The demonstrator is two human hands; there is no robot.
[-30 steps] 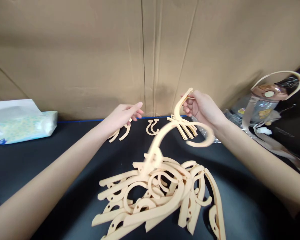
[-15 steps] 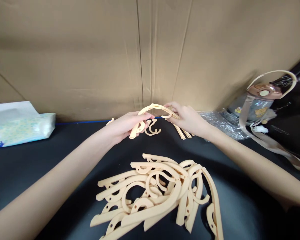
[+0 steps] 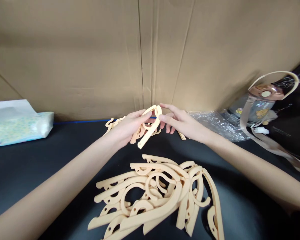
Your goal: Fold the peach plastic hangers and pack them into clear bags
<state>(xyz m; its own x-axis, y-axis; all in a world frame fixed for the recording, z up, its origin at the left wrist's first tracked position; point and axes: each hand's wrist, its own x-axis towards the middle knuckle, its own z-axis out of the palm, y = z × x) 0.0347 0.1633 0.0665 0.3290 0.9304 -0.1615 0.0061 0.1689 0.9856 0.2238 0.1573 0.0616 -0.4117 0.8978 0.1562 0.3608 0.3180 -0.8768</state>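
My left hand (image 3: 128, 128) is closed round a cream plastic hanger piece (image 3: 150, 128), a curved arm with a hook at its top. My right hand (image 3: 181, 123) is beside it with fingers stretched out, its fingertips touching the hook end of that piece. Both hands hover over the far part of the black table (image 3: 40, 160). A heap of several cream hanger parts (image 3: 160, 193) lies nearer to me. Small cream hooks (image 3: 112, 122) lie behind my left hand, and a few straight cream pieces (image 3: 182, 136) peek from under my right hand.
A brown cardboard wall (image 3: 90, 56) closes off the back of the table. A tissue pack (image 3: 17, 125) lies at the far left. Crumpled clear plastic (image 3: 215, 123), a strapped water bottle (image 3: 262, 103) and a black bag (image 3: 292, 126) sit at the right.
A second ago my right hand alone held the hanger up high. It came down, both hands gripped it, and now the piece is folded in my left hand while my right fingers have opened.
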